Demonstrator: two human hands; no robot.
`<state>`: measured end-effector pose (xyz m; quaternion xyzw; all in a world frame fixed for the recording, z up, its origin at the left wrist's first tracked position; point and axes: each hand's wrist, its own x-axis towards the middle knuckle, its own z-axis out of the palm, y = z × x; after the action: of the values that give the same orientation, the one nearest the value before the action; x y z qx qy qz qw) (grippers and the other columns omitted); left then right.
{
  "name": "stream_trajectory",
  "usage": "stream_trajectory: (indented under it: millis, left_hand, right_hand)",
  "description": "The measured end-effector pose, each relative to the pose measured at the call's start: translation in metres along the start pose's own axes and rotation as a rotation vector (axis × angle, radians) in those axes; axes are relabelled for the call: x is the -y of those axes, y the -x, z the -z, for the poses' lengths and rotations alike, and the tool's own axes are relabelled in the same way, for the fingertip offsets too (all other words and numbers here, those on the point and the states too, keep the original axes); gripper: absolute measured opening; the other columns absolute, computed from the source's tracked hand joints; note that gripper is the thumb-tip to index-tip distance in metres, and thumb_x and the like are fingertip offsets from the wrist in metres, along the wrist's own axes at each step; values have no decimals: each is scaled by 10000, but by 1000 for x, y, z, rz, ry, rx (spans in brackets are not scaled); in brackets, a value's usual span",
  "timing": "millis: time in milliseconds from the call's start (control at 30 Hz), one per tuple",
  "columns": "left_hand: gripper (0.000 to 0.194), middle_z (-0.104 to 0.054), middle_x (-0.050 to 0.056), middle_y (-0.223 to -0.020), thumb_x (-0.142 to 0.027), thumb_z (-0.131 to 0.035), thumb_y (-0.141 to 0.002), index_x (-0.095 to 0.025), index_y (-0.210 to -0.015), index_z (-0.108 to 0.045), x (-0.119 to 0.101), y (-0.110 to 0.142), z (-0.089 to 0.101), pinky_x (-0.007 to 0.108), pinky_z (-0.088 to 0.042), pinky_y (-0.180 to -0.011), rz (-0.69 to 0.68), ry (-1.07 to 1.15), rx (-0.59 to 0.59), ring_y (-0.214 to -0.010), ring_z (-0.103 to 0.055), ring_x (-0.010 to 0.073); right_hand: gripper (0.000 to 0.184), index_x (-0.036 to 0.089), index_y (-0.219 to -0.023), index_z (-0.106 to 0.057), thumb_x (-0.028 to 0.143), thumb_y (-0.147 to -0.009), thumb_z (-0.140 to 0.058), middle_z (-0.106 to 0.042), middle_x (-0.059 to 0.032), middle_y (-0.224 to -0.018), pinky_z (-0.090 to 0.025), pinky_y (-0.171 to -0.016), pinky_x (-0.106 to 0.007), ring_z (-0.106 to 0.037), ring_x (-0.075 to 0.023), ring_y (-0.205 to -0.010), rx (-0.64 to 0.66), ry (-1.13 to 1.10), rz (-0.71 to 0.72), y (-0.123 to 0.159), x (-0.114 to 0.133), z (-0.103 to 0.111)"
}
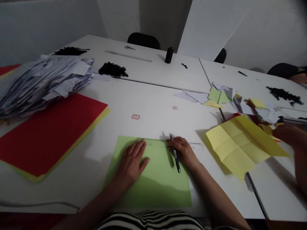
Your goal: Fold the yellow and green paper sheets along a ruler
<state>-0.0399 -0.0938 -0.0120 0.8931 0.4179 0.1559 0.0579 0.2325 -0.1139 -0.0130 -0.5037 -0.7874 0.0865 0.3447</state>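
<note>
I hold the left hand [131,163] flat, unclenched, on the green sheet [155,188] and clear ruler [155,143]. My right hand [184,150] grasps the pen [177,159]; the ruler lies along the sheet's far edge, extending past its right side.

Hands [131,163] over green paper [155,185], clear ruler [156,143], right holding pen [176,157]

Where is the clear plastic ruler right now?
In the head view, the clear plastic ruler lies along the far edge of the green paper sheet, jutting right past the right hand.
</note>
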Motion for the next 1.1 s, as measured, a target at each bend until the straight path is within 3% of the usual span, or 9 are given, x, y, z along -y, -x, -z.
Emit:
stream_trajectory:
  millis: [100, 200, 300, 400, 500, 667, 800, 1100]
  left_hand:
    - [539, -452, 82, -1450, -418, -450, -938, -147, -1404, -422, 0, 1, -1, 421, -330, -1085, 10, -3, 5, -1323, -393, 262]
    - [539, -450, 79, -1452, -427, -438, -942, -156, -1407, -419, -1, 2, -1, 425, -332, -1083, 18, 1, 13, -1327, -391, 262]
    - [544, -448, 83, -1453, -426, -438, -939, -162, -1414, -411, -1, 1, -3, 433, -333, -1083, 26, 7, 15, -1332, -386, 266]
    - [546, -446, 89, -1454, -419, -443, -935, -159, -1414, -413, 0, 1, -4, 435, -328, -1087, 26, 6, 11, -1336, -381, 270]
    - [542, -452, 91, -1449, -417, -450, -932, -153, -1404, -424, 1, 1, -5, 431, -330, -1084, 17, 1, 2, -1327, -391, 271]
    - [536, -452, 85, -1449, -412, -451, -931, -150, -1398, -428, 1, 1, -4, 426, -341, -1070, 10, -4, -3, -1317, -397, 270]
    - [532, -461, 87, -1441, -408, -441, -933, -150, -1398, -430, 0, -1, -2, 427, -346, -1062, 17, -1, -6, -1311, -405, 269]
    - [535, -473, 92, -1430, -408, -451, -928, -129, -1385, -443, 0, -2, 0, 429, -354, -1059, -1, -4, -5, -1303, -411, 269]
  right_hand:
    - [175, 210, -1066, -663, 213, -919, -569, -690, -77, -1086, -513, -856, -378, -609, -220, -994, -31, -120, -62, -3, 8, 8]
    - [196, 226, -1083, -668, 277, -929, -558, -689, -77, -1064, -527, -832, -349, -643, -203, -949, -85, -264, -222, -8, 19, 21]
    - [232, 236, -1073, -681, 371, -912, -583, -704, -61, -985, -530, -806, -322, -665, -195, -909, -57, -404, -382, -20, 27, 30]
    - [277, 203, -980, -693, 445, -883, -601, -704, -62, -900, -521, -739, -295, -660, -186, -841, -41, -567, -489, -38, 28, 23]
    - [311, 170, -889, -656, 475, -832, -640, -669, -45, -755, -475, -605, -251, -614, -154, -684, -31, -723, -572, -57, 20, 2]
    - [255, 167, -782, -607, 403, -756, -700, -598, -6, -664, -390, -547, -227, -512, -121, -601, 11, -745, -578, -67, 9, -23]
    - [226, 176, -722, -579, 373, -750, -686, -536, 20, -608, -329, -507, -219, -438, -105, -552, 11, -667, -570, -61, 6, -25]
    - [211, 176, -728, -587, 366, -783, -660, -521, 18, -613, -317, -524, -224, -425, -104, -566, 37, -666, -511, -58, 4, -28]
